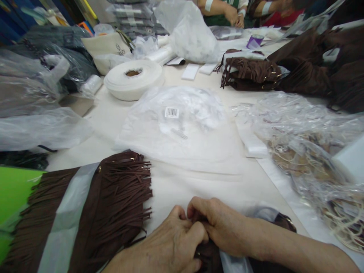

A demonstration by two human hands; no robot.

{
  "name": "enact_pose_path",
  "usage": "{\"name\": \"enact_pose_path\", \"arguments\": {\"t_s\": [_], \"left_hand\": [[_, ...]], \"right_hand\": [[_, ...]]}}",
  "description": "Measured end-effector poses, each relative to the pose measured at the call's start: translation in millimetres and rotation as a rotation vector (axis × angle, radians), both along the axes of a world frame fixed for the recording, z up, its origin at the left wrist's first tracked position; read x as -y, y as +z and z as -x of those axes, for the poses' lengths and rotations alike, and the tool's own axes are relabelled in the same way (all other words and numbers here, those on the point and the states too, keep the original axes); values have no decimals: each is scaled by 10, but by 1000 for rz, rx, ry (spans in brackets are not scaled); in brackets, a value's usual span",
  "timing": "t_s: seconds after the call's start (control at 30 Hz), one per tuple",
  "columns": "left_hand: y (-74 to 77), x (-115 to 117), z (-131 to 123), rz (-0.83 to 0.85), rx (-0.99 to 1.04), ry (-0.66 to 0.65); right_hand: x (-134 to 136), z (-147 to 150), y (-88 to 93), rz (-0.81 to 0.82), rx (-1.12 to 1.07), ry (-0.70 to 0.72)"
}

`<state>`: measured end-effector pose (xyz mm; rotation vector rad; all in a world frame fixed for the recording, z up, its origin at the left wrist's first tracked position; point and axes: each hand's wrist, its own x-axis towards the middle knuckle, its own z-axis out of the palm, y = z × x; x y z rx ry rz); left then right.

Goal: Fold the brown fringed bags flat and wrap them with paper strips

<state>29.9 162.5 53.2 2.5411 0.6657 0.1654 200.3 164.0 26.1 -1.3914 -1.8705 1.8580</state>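
My left hand (167,244) and my right hand (227,225) meet at the bottom of the head view, fingers bent and pressed together. What they pinch is hidden behind the knuckles. Below them a dark brown bag (209,256) shows in part, with a metal ring and a pale translucent strip (234,264) on it. To the left of my hands lies a brown fringed bag (113,204) with a translucent grey band (69,216) around it. Farther up the table, a clear plastic bag (199,144) with a barcode label (172,112) lies flat.
Behind the plastic bag sits a white tape roll (133,79). Clear bags with cords (309,151) are heaped on the right, below more brown bags (250,72). A green sheet (17,189) lies at the left. Another person's hands (234,17) work at the far side.
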Motion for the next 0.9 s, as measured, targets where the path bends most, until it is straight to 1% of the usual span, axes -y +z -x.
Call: {"name": "enact_pose_path", "arguments": {"t_s": [0.1,0.2,0.27,0.33,0.4,0.47,0.57,0.63,0.7,0.77,0.83,0.9], "left_hand": [[-43,42,61,38,44,117],[-120,120,118,50,63,224],[-158,189,129,12,59,253],[-182,264,106,-58,76,235],[-195,333,48,-111,64,250],[-197,375,-39,-80,-35,345],[-184,369,-194,59,-213,524],[-179,334,-282,94,-281,614],[-182,298,-336,72,-300,672],[-192,276,-350,57,-298,703],[-205,273,-333,46,-283,728],[-216,285,-305,22,-263,741]], "right_hand": [[-65,-4,45,-26,60,60],[-115,-86,180,-73,94,96],[-92,-185,300,-140,121,54],[-4,-292,396,-210,140,-12],[143,-367,422,-275,152,-41],[322,-386,348,-377,219,-29],[559,-322,103,-673,409,-18],[642,-261,-58,-866,503,-24],[653,-225,-145,-979,545,-25],[630,-218,-142,-1010,560,-11],[636,-216,-82,-1017,555,-2],[718,-191,-21,-1054,538,-14]]}}
